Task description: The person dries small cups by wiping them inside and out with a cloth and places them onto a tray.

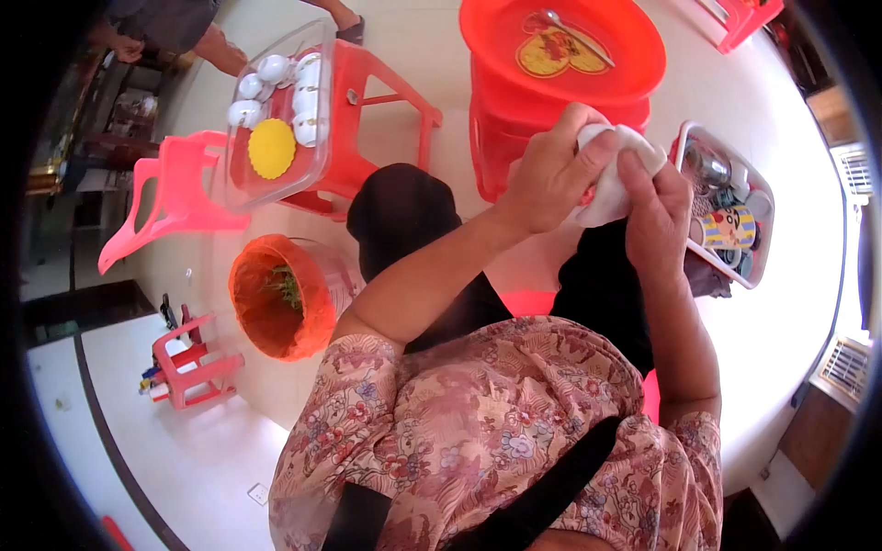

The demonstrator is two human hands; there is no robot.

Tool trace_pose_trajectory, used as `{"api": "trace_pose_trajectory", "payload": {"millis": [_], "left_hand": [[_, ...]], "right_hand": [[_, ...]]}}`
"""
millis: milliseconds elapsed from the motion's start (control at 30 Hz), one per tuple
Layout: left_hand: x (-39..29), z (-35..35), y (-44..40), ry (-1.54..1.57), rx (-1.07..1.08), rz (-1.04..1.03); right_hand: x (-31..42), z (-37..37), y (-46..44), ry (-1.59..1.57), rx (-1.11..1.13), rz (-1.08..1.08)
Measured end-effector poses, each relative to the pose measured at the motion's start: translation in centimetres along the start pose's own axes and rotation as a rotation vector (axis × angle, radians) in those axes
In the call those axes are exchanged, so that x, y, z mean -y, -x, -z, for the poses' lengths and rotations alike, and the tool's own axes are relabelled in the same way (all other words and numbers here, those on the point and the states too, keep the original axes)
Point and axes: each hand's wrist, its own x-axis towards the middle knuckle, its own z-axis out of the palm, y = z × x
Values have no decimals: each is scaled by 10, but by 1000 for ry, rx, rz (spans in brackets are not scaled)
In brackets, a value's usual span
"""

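Observation:
My left hand point(556, 170) and my right hand point(657, 207) are raised close together in front of my knees, both closed around a bunched white cloth point(608, 195). A small bit of red shows at the cloth beside my left fingers; whether something is wrapped inside, I cannot tell. Just beyond my hands is a wide red basin point(487, 50) with a yellow pattern on its bottom. A spoon-like utensil point(583, 41) lies in it.
Left, a clear plastic bin point(328, 92) on a red stool point(363, 78) holds white cups point(306, 96) and a yellow scalloped disc point(273, 149). An orange-lined bucket point(243, 298) has greens inside. Right, a white basket point(767, 216) holds cups and glassware. Another person's leg point(220, 48) shows upper left.

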Motion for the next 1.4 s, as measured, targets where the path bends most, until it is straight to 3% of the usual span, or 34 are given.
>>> {"api": "trace_pose_trajectory", "payload": {"millis": [100,200,233,400,567,700,800,933,1033,1233,1400], "left_hand": [[10,6,-1,10,-43,-121],[-17,20,0,283,-98,219],[-20,26,-1,332,-138,174],[-36,72,-3,417,-309,-34],[-39,152,28,182,-531,-113],[-47,224,59,-242,-813,-10],[-35,297,85,-586,-870,94],[-21,353,109,-975,-851,258],[-12,362,116,-779,-691,349],[-9,333,100,-940,-485,462],[-6,326,94,-886,-433,484]], "right_hand": [[-3,-4,1,180,8,211],[8,-11,1,375,46,499],[9,-14,1,403,55,608],[-19,5,21,209,23,142],[-29,19,31,182,146,-20],[-32,15,31,102,154,-106],[-32,13,31,79,171,-153],[-31,10,33,19,191,-198],[-28,9,33,3,192,-230],[-21,11,36,-17,181,-286],[-23,18,39,-11,155,-285]]}}
